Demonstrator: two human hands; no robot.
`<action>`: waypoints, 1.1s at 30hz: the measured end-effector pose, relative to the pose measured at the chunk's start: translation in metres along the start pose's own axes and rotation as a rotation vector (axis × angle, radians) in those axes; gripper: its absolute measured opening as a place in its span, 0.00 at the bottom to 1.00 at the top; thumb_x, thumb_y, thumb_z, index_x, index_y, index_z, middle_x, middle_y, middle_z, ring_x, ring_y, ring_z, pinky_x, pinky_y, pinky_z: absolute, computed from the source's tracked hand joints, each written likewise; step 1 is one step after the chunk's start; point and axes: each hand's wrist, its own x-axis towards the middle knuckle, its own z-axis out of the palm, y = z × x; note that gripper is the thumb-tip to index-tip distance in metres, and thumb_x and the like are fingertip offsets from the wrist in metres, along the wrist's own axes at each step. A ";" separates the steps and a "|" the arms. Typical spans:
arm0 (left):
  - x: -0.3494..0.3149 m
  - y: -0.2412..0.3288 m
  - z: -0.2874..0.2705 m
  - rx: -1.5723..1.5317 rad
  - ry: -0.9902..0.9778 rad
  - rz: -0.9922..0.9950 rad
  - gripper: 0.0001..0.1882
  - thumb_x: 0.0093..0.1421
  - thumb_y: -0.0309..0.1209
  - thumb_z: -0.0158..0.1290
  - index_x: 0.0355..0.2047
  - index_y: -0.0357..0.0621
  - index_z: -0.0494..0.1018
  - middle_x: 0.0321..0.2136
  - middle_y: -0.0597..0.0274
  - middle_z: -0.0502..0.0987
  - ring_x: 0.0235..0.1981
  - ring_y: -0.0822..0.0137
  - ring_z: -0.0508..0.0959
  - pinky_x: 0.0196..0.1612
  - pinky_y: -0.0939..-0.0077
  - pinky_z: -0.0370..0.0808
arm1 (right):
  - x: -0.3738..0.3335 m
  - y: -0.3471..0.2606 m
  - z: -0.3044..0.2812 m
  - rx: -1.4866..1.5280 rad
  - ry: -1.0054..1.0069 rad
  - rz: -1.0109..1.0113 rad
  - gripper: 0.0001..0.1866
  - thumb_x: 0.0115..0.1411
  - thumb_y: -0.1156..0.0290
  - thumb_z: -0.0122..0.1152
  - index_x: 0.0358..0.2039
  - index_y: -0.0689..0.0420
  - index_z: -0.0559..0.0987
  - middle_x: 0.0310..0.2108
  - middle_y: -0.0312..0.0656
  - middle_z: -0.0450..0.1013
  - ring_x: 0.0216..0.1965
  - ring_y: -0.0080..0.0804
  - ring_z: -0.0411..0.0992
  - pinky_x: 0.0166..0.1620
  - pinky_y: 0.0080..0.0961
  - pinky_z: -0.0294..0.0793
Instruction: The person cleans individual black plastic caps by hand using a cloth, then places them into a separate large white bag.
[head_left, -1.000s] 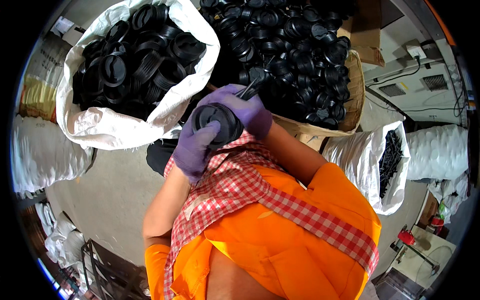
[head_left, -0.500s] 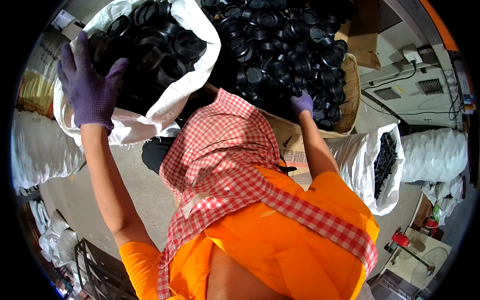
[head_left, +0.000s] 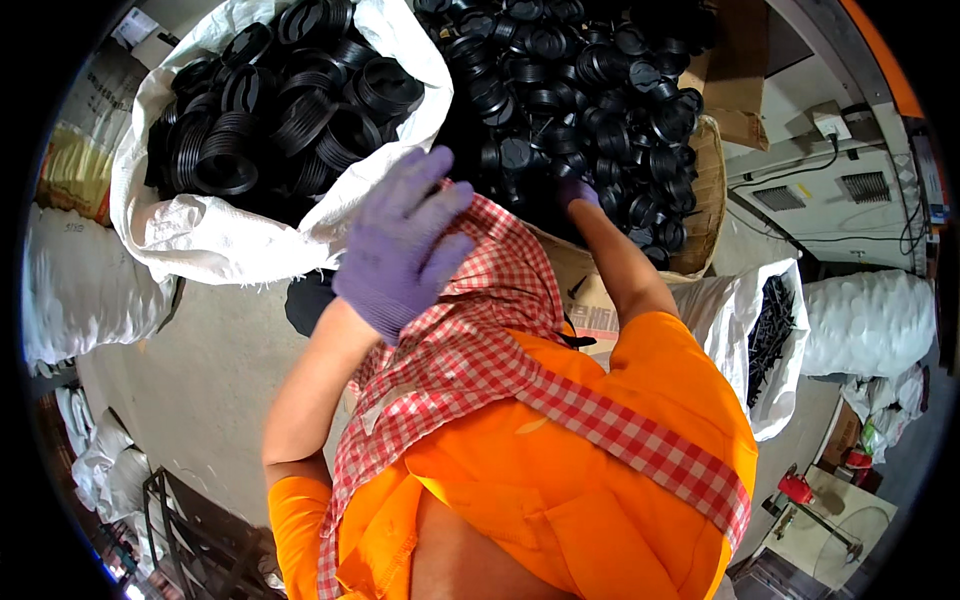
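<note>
My left hand [head_left: 405, 245], in a purple knitted glove, hovers over my checked apron, its fingers stretched out and nothing in them. Beside it at the left stands a white woven sack [head_left: 205, 235] heaped with black threaded plastic caps [head_left: 305, 115]. My right hand [head_left: 577, 192], also gloved in purple, reaches into a wide brown container [head_left: 708, 190] piled with similar black caps [head_left: 610, 130]. Its fingers are hidden among the dark parts, so what they hold does not show.
At the right an open white sack [head_left: 720, 310] holds thin black pieces, with a full white sack [head_left: 868, 315] beyond it. More full sacks [head_left: 85, 285] line the left. A printed carton [head_left: 592, 305] sits below the wide container. A red-headed fan [head_left: 797, 488] stands lower right.
My left hand has moved right, from above the cap-filled sack to in front of my apron. My right hand has gone a little left and deeper among the caps.
</note>
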 end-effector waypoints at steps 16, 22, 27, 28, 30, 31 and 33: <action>-0.022 -0.017 0.051 -0.410 -0.374 -0.379 0.22 0.54 0.32 0.56 0.49 0.39 0.70 0.50 0.48 0.71 0.51 0.52 0.71 0.54 0.67 0.67 | -0.075 -0.007 -0.036 0.647 0.740 -0.302 0.10 0.55 0.66 0.59 0.36 0.54 0.78 0.33 0.49 0.76 0.36 0.48 0.75 0.40 0.33 0.73; -0.008 -0.017 0.056 -0.538 -0.281 -0.575 0.37 0.54 0.40 0.57 0.60 0.40 0.56 0.56 0.46 0.65 0.56 0.54 0.68 0.57 0.67 0.64 | -0.123 -0.046 -0.104 0.955 0.741 -0.441 0.11 0.54 0.69 0.60 0.36 0.60 0.79 0.30 0.42 0.78 0.32 0.27 0.75 0.39 0.23 0.73; 0.007 0.002 0.079 -0.793 -0.080 -0.678 0.44 0.50 0.35 0.60 0.64 0.45 0.50 0.48 0.51 0.72 0.50 0.62 0.71 0.52 0.70 0.69 | -0.180 -0.099 -0.104 1.403 0.546 -0.585 0.05 0.56 0.73 0.58 0.33 0.58 0.78 0.29 0.36 0.76 0.30 0.20 0.71 0.35 0.20 0.72; 0.003 -0.007 0.089 -0.798 -0.088 -0.719 0.41 0.51 0.34 0.59 0.63 0.44 0.52 0.47 0.53 0.72 0.47 0.63 0.72 0.51 0.72 0.70 | -0.197 -0.114 -0.098 1.501 0.417 -0.516 0.04 0.57 0.75 0.57 0.33 0.59 0.77 0.31 0.35 0.76 0.31 0.18 0.71 0.35 0.18 0.71; -0.010 -0.026 0.099 -0.861 -0.061 -0.715 0.33 0.53 0.31 0.56 0.59 0.42 0.59 0.43 0.59 0.73 0.42 0.68 0.73 0.48 0.75 0.71 | -0.199 -0.120 -0.076 1.300 0.465 -0.897 0.11 0.57 0.77 0.55 0.42 0.61 0.75 0.39 0.41 0.75 0.38 0.26 0.73 0.42 0.23 0.72; -0.021 -0.035 0.104 -0.923 -0.023 -0.673 0.27 0.55 0.29 0.53 0.57 0.42 0.64 0.41 0.62 0.74 0.39 0.71 0.74 0.46 0.77 0.71 | -0.201 -0.121 -0.075 1.165 0.444 -1.024 0.13 0.57 0.76 0.55 0.44 0.62 0.74 0.41 0.43 0.74 0.41 0.27 0.73 0.45 0.24 0.71; -0.018 -0.028 0.063 -0.910 -0.341 -0.846 0.24 0.54 0.24 0.51 0.53 0.42 0.68 0.38 0.66 0.75 0.38 0.73 0.73 0.45 0.78 0.71 | -0.198 -0.113 -0.073 0.949 0.366 -1.149 0.17 0.57 0.75 0.55 0.48 0.62 0.72 0.45 0.45 0.73 0.45 0.30 0.72 0.49 0.26 0.70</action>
